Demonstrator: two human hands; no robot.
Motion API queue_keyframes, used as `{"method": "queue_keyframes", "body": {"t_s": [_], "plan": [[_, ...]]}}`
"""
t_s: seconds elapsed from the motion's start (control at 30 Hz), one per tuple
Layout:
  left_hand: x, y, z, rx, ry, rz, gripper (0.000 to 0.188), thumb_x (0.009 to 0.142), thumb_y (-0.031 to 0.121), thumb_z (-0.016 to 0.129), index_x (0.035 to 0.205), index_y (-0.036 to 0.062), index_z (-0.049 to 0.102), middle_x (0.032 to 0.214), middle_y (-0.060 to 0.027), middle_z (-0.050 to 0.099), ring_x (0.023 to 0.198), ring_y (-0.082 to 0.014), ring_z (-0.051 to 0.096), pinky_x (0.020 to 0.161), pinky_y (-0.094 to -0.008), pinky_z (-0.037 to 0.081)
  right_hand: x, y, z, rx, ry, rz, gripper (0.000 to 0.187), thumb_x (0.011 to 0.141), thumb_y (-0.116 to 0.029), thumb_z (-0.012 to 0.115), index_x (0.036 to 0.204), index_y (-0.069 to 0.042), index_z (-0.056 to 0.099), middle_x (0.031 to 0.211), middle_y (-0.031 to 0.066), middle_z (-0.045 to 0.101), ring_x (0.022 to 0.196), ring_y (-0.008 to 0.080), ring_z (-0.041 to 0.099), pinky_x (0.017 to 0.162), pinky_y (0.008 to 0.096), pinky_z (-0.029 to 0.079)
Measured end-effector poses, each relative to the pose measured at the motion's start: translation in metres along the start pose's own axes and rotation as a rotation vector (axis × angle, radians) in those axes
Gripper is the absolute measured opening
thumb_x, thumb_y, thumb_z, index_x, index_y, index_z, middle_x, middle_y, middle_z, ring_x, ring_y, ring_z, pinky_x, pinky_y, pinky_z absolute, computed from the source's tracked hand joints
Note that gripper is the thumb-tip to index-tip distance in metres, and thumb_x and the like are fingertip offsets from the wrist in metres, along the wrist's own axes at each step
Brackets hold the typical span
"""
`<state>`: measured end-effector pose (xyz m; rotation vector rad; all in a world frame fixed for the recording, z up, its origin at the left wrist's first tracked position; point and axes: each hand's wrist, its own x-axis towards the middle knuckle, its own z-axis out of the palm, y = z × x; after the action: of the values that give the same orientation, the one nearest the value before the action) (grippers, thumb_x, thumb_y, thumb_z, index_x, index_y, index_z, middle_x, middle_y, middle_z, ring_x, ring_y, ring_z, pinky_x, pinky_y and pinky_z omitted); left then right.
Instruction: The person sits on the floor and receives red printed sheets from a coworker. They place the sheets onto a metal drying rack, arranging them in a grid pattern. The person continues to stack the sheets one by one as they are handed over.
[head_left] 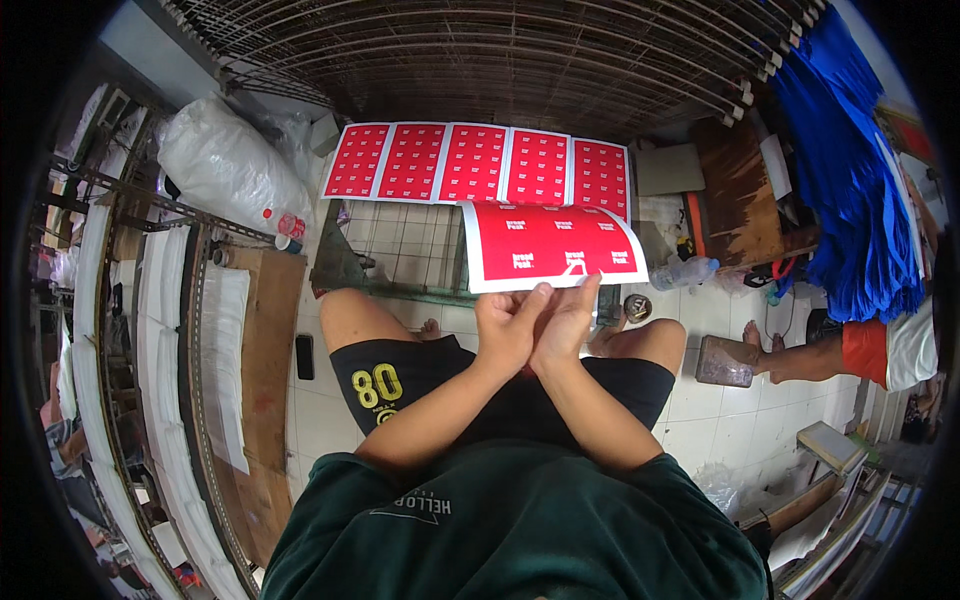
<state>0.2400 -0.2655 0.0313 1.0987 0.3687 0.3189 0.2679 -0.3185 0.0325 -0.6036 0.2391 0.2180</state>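
Observation:
A red printed sheet (545, 240) with white borders and small white lettering is raised in front of me, its top bowed over. My left hand (506, 318) pinches the near white edge, its thumb on top. Right beside it, my right hand (566, 318) grips the same edge with fingertips over the print. The two hands touch at the wrists and palms. Beyond the held sheet, a row of several similar red sheets (475, 165) lies side by side on a low metal frame (385, 240). The held sheet covers part of that frame.
Wire drying racks (480, 60) loom behind the row. Plastic-wrapped bundles (225, 160) and shelving (200, 370) stand left. A phone (304, 357) lies on the tiles. To the right are a plastic bottle (685, 272), a can (637, 308), blue cloth (850, 170) and another person's leg (815, 360).

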Motion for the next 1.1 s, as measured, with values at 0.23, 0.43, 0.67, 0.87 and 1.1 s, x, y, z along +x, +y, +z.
{"method": "queue_keyframes", "body": {"t_s": [0.23, 0.43, 0.67, 0.87, 1.1], "plan": [[0.096, -0.041, -0.042, -0.343, 0.131, -0.202, 0.012, 0.083, -0.001, 0.058, 0.093, 0.005, 0.057, 0.086, -0.0049, 0.062, 0.075, -0.0121, 0.059, 0.067, -0.0228, 0.049, 0.004, -0.009, -0.069, -0.464, -0.235, 0.343, 0.078, 0.085, -0.069, 0.022, 0.145, -0.021, 0.009, 0.135, 0.0184, 0.039, 0.126, 0.0292, 0.037, 0.102, 0.0383, 0.023], [0.158, -0.103, -0.078, -0.342, 0.208, -0.28, 0.018, 0.082, -0.003, 0.057, 0.097, 0.006, 0.053, 0.09, -0.0051, 0.06, 0.083, -0.0141, 0.059, 0.076, -0.0248, 0.05, 0.044, -0.128, -0.176, -1.562, -0.061, -0.008, 0.059, 0.096, -0.048, 0.024, 0.135, -0.006, 0.037, 0.123, 0.0204, 0.051, 0.116, 0.0266, 0.047, 0.098, 0.0383, 0.034], [0.17, -0.142, -0.099, -0.305, 0.279, -0.374, 0.021, 0.082, -0.004, 0.057, 0.099, 0.0057, 0.049, 0.093, -0.0061, 0.057, 0.087, -0.0161, 0.058, 0.083, -0.0287, 0.051, 0.057, -0.173, -0.256, -1.489, 0.396, -0.276, 0.054, 0.097, -0.037, 0.03, 0.127, 0.006, 0.043, 0.123, 0.0255, 0.049, 0.118, 0.0317, 0.045, 0.1, 0.0374, 0.033], [0.151, -0.199, -0.155, -0.251, 0.303, -0.401, 0.018, 0.083, -0.004, 0.056, 0.096, 0.0066, 0.05, 0.09, -0.0029, 0.057, 0.082, -0.0165, 0.058, 0.084, -0.0309, 0.051, 0.072, -0.17, -0.255, -1.484, 0.375, -0.201, 0.057, 0.097, -0.04, 0.029, 0.123, 0.008, 0.046, 0.119, 0.0236, 0.053, 0.116, 0.0299, 0.047, 0.099, 0.0367, 0.033], [0.115, -0.269, -0.206, -0.079, 0.574, -0.612, 0.036, 0.08, -0.006, 0.057, 0.111, 0.0034, 0.043, 0.103, -0.0108, 0.054, 0.088, -0.022, 0.059, 0.079, -0.0359, 0.053, 0.081, -0.17, -0.262, -1.443, 0.346, -0.161, 0.058, 0.097, -0.042, 0.029, 0.121, 0.007, 0.047, 0.116, 0.0246, 0.054, 0.113, 0.0296, 0.049, 0.098, 0.0368, 0.034]]}}
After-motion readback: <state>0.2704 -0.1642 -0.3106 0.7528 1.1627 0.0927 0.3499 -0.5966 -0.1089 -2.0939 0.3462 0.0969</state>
